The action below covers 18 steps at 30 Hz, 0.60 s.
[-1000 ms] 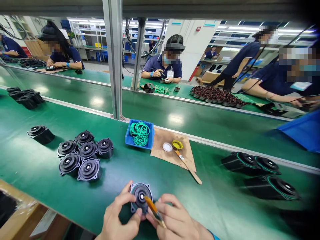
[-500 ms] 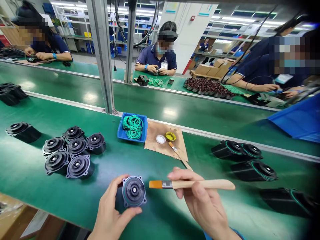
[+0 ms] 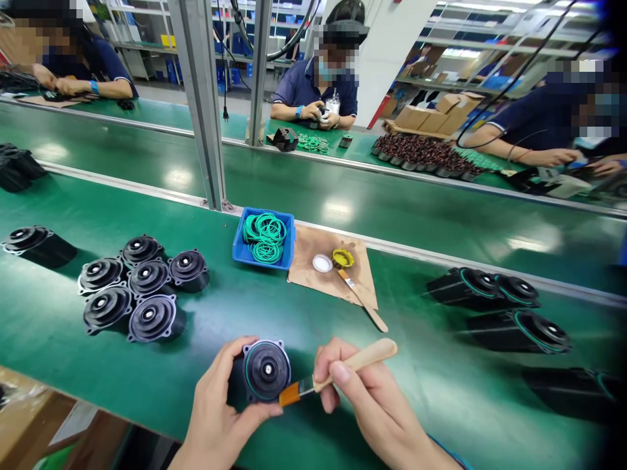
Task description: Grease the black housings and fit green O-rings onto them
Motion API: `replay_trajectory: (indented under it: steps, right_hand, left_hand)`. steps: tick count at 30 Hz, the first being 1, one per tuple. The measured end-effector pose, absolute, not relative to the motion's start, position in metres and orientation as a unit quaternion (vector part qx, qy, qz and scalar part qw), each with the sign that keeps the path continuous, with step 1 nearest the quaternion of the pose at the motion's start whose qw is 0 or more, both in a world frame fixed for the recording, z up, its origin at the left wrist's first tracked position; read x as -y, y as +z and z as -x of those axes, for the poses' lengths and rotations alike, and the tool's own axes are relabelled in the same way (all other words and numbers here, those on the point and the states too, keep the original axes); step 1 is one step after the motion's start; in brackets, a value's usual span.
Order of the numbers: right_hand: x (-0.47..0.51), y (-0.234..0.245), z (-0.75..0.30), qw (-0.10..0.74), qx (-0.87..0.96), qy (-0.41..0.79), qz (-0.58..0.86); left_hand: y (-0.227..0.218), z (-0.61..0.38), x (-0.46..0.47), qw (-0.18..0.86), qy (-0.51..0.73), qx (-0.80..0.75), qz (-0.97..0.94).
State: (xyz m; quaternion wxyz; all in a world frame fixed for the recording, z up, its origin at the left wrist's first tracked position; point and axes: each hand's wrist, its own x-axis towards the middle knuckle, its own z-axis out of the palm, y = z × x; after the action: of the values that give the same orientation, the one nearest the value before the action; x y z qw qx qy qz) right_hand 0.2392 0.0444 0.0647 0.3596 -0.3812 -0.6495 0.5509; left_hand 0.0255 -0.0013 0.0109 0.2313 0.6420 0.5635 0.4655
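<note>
My left hand [image 3: 220,405] grips a black round motor housing [image 3: 267,370] from its left side, thumb near the lower rim and fingers behind. A green ring lies around the housing's raised centre. In my right hand [image 3: 362,391] is a flat paintbrush [image 3: 360,359], pinched by its wooden handle between thumb and fingers. The brush's orange bristles meet the lower right edge of the housing, close to my left thumb. Whether they press on it I cannot tell.
Several black housings [image 3: 149,277] stand left; others with green rings [image 3: 526,329] lie right. Ahead are a blue bin [image 3: 289,254] of green rings and cardboard [image 3: 313,287] with a yellow cup [image 3: 343,258], white lid [image 3: 322,263] and second brush [image 3: 362,301]. Co-workers sit across a metal post [image 3: 198,104].
The paintbrush has moved left and down to the housing's lower right edge, and its handle now tilts upward. My left hand still grips the housing. The view has shifted slightly.
</note>
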Motion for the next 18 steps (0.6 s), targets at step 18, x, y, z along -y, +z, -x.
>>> replay_trajectory:
  steps: [18]
  right_hand:
    - [-0.049, 0.083, -0.246, 0.361, 0.793, 0.369, 0.322]
  left_hand:
    - [0.011, -0.021, 0.006, 0.313, 0.455, -0.535, -0.640]
